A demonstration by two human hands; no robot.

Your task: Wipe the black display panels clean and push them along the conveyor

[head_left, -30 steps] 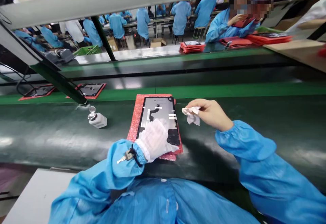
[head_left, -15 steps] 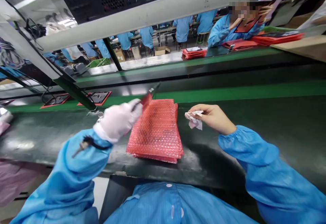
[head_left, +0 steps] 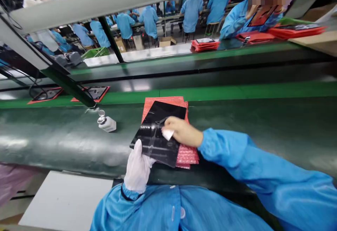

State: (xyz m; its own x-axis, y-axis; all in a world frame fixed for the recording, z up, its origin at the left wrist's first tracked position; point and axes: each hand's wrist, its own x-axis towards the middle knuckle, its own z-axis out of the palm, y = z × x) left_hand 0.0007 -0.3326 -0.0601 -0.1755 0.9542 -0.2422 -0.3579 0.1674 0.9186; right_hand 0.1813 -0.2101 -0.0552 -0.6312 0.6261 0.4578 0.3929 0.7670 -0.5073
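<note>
Black tablet panel (head_left: 154,134) held tilted over a red bubble-wrap pad (head_left: 187,155), mid-frame.

Its long axis runs roughly top to bottom. Its lower left edge is clamped by the fingers of the gloved left hand (head_left: 137,168); a white wipe (head_left: 167,134) is pressed onto its face by the closed fingers of the nearer bare right hand (head_left: 183,132).

head-worn view, forward and down, close over the black panel (head_left: 155,133)

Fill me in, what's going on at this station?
The white-gloved left hand grips the lower edge of a glossy black panel, while the bare right hand presses a white wipe against its face. The panel is held just over a stack of red bubble-wrap bags on the dark green belt, with a small dispenser bottle standing to the left.
</note>
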